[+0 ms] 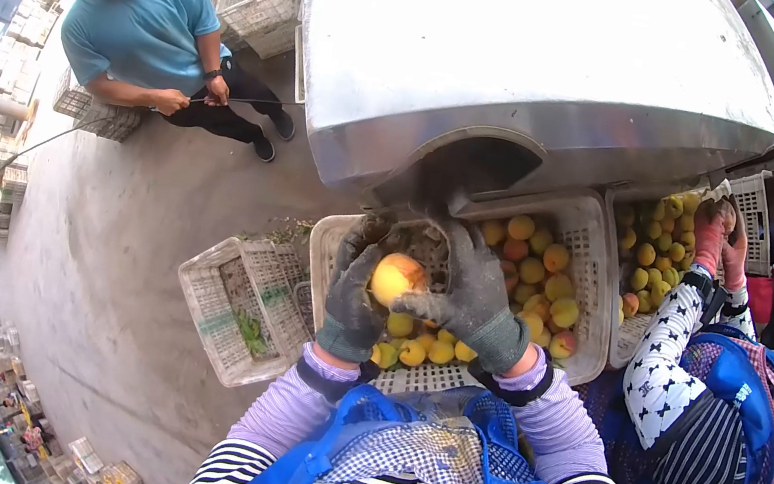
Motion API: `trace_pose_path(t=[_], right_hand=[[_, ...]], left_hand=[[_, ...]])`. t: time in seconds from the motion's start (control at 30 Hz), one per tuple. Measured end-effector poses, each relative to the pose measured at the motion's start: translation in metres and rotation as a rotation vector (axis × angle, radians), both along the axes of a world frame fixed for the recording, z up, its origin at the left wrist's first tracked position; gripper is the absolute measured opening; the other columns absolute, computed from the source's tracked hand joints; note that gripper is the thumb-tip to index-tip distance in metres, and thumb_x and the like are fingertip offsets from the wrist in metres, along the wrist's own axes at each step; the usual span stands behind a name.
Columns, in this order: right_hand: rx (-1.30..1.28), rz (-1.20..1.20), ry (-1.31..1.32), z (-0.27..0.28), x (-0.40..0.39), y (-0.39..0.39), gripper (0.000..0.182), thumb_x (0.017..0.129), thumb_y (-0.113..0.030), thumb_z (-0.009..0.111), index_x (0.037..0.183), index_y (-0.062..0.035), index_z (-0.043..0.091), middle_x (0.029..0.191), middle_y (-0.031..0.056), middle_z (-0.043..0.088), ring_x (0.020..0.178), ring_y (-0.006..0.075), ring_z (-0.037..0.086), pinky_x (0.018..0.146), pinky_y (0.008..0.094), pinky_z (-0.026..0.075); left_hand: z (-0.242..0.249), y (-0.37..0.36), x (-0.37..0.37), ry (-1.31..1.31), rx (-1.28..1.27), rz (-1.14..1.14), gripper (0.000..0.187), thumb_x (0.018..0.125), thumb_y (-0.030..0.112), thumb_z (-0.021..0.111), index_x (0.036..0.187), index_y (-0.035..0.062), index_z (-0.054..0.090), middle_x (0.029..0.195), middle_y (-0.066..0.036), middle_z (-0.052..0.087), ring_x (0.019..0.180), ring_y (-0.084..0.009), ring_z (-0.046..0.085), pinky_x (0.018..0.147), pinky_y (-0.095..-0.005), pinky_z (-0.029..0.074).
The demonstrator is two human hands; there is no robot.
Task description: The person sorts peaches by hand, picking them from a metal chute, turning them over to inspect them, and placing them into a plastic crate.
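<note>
A yellow-orange peach [396, 279] sat above the near left part of a pale plastic crate [601, 311], between the two gloved hands. The left hand [354, 300], in a dark, dusty glove, cupped the peach from its left side, its fingers curled against the skin. The right hand [478, 292], gloved alike, had its fingers extended and slightly parted, with the thumb reaching to the lower right of the peach; it seemed to touch it, though the dark gloves made the contact hard to read.

More yellow and reddish fruit [559, 287] lay in the crate, to the right of the hands and below them. A metal housing [527, 122] with a dark, arched opening [480, 168] stood just beyond the crate. To the left, on the concrete floor [132, 222], was another crate [239, 315] holding some green leaves [251, 332]. At the right, a co-worker [704, 414] in pinkish gloves had both hands raised beside a further crate of fruit [656, 239]. At the upper left, a person in a blue shirt [137, 30] held a thin rod.
</note>
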State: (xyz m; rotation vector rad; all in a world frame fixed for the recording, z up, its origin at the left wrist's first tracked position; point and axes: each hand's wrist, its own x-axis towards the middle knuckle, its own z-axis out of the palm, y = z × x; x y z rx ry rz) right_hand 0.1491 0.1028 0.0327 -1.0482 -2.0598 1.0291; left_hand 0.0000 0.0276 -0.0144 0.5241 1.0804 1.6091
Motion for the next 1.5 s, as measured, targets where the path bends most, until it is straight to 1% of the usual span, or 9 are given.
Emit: trace_pose_path(t=[0.37, 0.43, 0.57, 0.73, 0.9, 1.07, 1.17, 1.33, 1.5], right_hand=[[0.27, -0.253, 0.066, -0.015, 0.026, -0.027, 0.079, 0.063, -0.035, 0.085, 0.129, -0.0039, 0.056, 0.114, 0.0181, 0.059, 0.101, 0.0363, 0.06, 0.087, 0.046, 0.05], [0.255, -0.269, -0.121, -0.009, 0.019, -0.027, 0.077, 0.065, -0.038, 0.084, 0.129, -0.0045, 0.057, 0.104, 0.0148, 0.062, 0.088, 0.0333, 0.063, 0.077, 0.0434, 0.053], [0.276, -0.28, -0.308, -0.017, -0.011, 0.013, 0.065, 0.067, -0.04, 0.084, 0.118, -0.0052, 0.063, 0.095, 0.0129, 0.064, 0.079, 0.0313, 0.064, 0.068, 0.0416, 0.053], [0.638, -0.295, -0.21, -0.059, -0.04, 0.089, 0.049, 0.073, -0.037, 0.083, 0.105, -0.0048, 0.064, 0.095, 0.0133, 0.068, 0.08, 0.0269, 0.067, 0.066, 0.0408, 0.052], [0.186, -0.231, 0.192, -0.039, 0.004, 0.079, 0.02, 0.088, -0.025, 0.069, 0.094, -0.0053, 0.07, 0.08, 0.0092, 0.07, 0.069, 0.0267, 0.068, 0.063, 0.0397, 0.053], [0.073, -0.106, -0.693, -0.181, 0.117, 0.035, 0.024, 0.09, -0.023, 0.064, 0.111, -0.0114, 0.068, 0.091, 0.0139, 0.07, 0.082, 0.0326, 0.069, 0.071, 0.0424, 0.053], [-0.157, 0.198, -1.033, -0.218, 0.119, 0.005, 0.025, 0.088, -0.021, 0.063, 0.111, -0.0125, 0.069, 0.091, 0.0124, 0.069, 0.083, 0.0305, 0.067, 0.073, 0.0429, 0.052], [-0.072, 0.189, -1.199, -0.306, 0.112, -0.027, 0.024, 0.088, -0.022, 0.06, 0.109, -0.0123, 0.068, 0.098, 0.0125, 0.069, 0.09, 0.0319, 0.066, 0.08, 0.0443, 0.05], [-0.061, 0.283, -1.33, -0.294, 0.09, -0.013, 0.025, 0.089, -0.023, 0.057, 0.108, -0.0111, 0.068, 0.103, 0.0132, 0.069, 0.097, 0.0309, 0.065, 0.089, 0.0444, 0.047]], left_hand=[[0.035, 0.001, 0.036, 0.354, -0.053, -0.263, 0.052, 0.106, 0.043, 0.039, 0.136, 0.0014, 0.048, 0.125, -0.012, 0.061, 0.113, -0.0212, 0.06, 0.099, -0.0335, 0.048], [0.024, 0.003, 0.034, -0.134, -0.097, -0.269, 0.053, 0.107, 0.041, 0.037, 0.142, 0.0022, 0.044, 0.13, -0.013, 0.057, 0.118, -0.0218, 0.057, 0.1, -0.0345, 0.048], [0.03, 0.012, 0.027, -0.254, -0.011, -0.156, 0.054, 0.107, 0.04, 0.036, 0.148, 0.0048, 0.036, 0.136, -0.013, 0.052, 0.123, -0.0217, 0.053, 0.103, -0.0367, 0.046], [-0.061, -0.006, 0.004, -0.041, -0.254, -0.129, 0.06, 0.104, 0.049, 0.043, 0.149, 0.009, 0.038, 0.136, -0.01, 0.054, 0.119, -0.0241, 0.056, 0.101, -0.04, 0.046], [-0.156, 0.004, 0.025, 0.338, -0.384, -0.176, 0.061, 0.101, 0.045, 0.051, 0.149, 0.0102, 0.039, 0.136, -0.011, 0.055, 0.122, -0.0291, 0.054, 0.101, -0.0422, 0.046], [-0.225, 0.016, 0.071, 1.449, -0.411, -1.025, 0.075, 0.09, 0.046, 0.061, 0.153, 0.0159, 0.032, 0.145, -0.02, 0.047, 0.134, -0.0374, 0.045, 0.108, -0.0459, 0.04], [-0.271, 0.022, 0.076, 1.358, -0.446, -1.351, 0.075, 0.09, 0.045, 0.059, 0.154, 0.0159, 0.031, 0.144, -0.016, 0.05, 0.129, -0.0385, 0.05, 0.109, -0.0458, 0.039], [-0.324, 0.009, 0.084, 1.279, -0.436, -1.221, 0.077, 0.087, 0.041, 0.065, 0.153, 0.0162, 0.033, 0.14, -0.015, 0.054, 0.126, -0.0384, 0.053, 0.104, -0.0466, 0.043], [-0.263, 0.064, 0.09, 1.297, -0.501, -1.268, 0.073, 0.082, 0.036, 0.069, 0.147, 0.015, 0.042, 0.129, -0.019, 0.061, 0.121, -0.036, 0.057, 0.099, -0.0463, 0.047]])
